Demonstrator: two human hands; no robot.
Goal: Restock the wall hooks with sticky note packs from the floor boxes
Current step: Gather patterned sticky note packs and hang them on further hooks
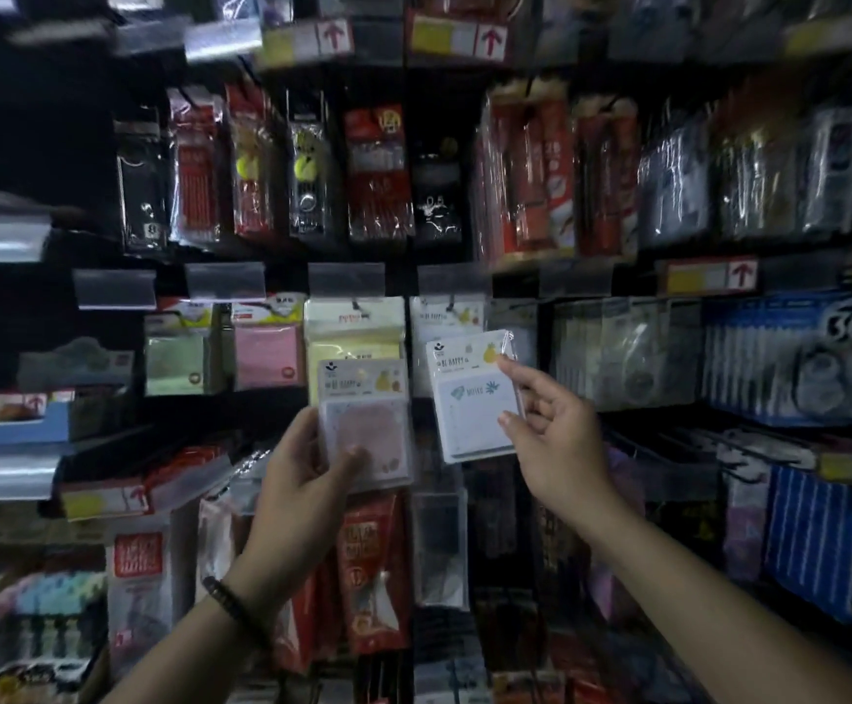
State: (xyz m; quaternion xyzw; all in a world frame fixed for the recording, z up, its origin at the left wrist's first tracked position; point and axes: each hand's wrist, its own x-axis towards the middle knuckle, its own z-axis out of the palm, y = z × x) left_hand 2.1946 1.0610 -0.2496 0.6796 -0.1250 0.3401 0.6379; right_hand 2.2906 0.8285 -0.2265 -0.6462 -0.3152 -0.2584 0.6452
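Grips a pink pack [365,424] in the left hand [307,470], thumb across its front; pinches a white pack [474,393] by its edge in the right hand [550,429]. Just beyond the fingertips [505,364], hung packs [267,348] under price rails [346,279]. Higher, red packets [378,180] on a dim, crowded wall [32,144].

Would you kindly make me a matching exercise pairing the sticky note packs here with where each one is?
Things:
1. pale pink pack
2. white pack
3. bright pink pack
4. green pack

Places:
a. hanging at the left end of the row
b. held in the right hand
c. held in the left hand
d. hanging just right of the green one

Pairs: 1-c, 2-b, 3-d, 4-a
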